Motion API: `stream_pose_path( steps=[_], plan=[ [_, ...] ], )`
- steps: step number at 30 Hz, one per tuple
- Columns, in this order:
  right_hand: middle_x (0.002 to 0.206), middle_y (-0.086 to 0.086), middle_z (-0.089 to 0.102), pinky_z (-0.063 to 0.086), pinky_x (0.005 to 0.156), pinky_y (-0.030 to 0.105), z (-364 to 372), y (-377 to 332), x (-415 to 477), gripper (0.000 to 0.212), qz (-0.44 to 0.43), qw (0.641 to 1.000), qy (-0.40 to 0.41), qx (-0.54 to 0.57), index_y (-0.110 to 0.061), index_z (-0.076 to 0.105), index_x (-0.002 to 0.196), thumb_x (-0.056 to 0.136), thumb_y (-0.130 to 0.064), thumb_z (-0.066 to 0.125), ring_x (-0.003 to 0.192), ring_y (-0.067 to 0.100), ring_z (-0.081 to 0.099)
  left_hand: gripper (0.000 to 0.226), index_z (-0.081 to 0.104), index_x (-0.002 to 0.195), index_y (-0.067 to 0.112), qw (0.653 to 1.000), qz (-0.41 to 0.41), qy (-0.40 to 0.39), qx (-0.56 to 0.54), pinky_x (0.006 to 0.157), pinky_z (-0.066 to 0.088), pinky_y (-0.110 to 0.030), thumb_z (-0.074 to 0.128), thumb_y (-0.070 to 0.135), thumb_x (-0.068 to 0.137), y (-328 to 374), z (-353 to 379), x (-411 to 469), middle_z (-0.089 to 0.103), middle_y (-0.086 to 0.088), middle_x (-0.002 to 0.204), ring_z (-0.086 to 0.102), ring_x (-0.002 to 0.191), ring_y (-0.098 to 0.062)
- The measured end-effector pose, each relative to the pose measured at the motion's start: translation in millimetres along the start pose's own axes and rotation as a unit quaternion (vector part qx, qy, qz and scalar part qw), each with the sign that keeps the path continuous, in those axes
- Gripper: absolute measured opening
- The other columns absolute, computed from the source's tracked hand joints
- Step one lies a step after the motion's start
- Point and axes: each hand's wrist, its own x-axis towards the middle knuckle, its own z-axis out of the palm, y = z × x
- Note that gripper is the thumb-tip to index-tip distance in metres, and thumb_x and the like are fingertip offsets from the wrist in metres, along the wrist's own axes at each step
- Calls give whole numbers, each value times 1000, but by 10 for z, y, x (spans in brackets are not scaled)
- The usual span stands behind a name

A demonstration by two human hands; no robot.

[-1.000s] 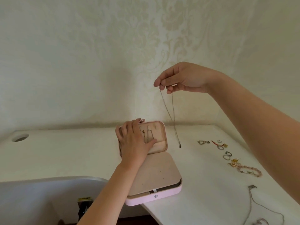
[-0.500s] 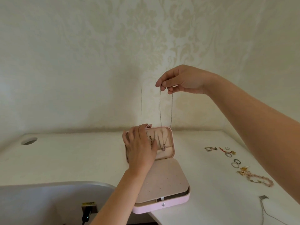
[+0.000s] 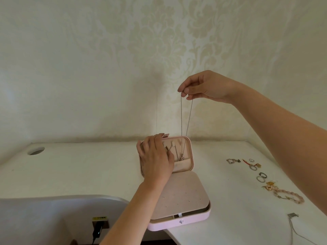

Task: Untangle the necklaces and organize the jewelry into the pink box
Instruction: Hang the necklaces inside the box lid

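Head view — one pink box [image 3: 178, 225]; right hand [image 3: 208, 87] pinches one necklace [image 3: 181, 119].

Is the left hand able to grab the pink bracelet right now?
Probably not yet. The left hand holds the box lid, and the pink bracelet lies far right on the table. The right hand is busy too, pinching the necklace.
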Motion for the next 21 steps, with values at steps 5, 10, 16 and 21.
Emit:
stream_pose_path(
  steps=[5, 10, 16, 21],
  plan=[
    [90, 6, 72, 52, 79, 19, 84, 87, -49, 16, -7, 1000, -2, -18, -10, 70, 97, 86, 0, 64, 85, 12, 68, 49, 56, 118, 12, 1000, -4, -2, -7, 102, 25, -41, 66, 14, 71, 16, -15, 2, 60, -3, 108, 41, 108, -20],
    [84, 1, 75, 50, 76, 11, 178, 90, -80, 22, -34, 992, 63, -99, -10, 71, 97, 77, -1, 74, 80, 9, 71, 47, 56, 118, 12, 1000, -7, -8, -8, 104, 23, -41, 65, 14, 72, 12, -13, 1, 60, -3, 109, 41, 108, -20],
    [80, 0, 73, 50, 75, 9, 312, 104, -154, 12, -70, 978, 93, -175, -12, 74, 85, 77, -3, 74, 76, 5, 69, 47, 56, 118, 13, 1000, -12, -11, -8, 104, 21, -41, 65, 14, 72, 18, -18, 3, 60, -3, 109, 41, 109, -20],
    [84, 1, 68, 55, 75, 21, 523, 369, -253, 13, -87, 971, 57, -213, -9, 74, 83, 77, 2, 73, 71, 7, 68, 48, 55, 119, 13, 1000, -17, -19, -5, 105, 21, -41, 63, 15, 72, 28, -23, 3, 59, -2, 108, 44, 109, -22]
  ],
)
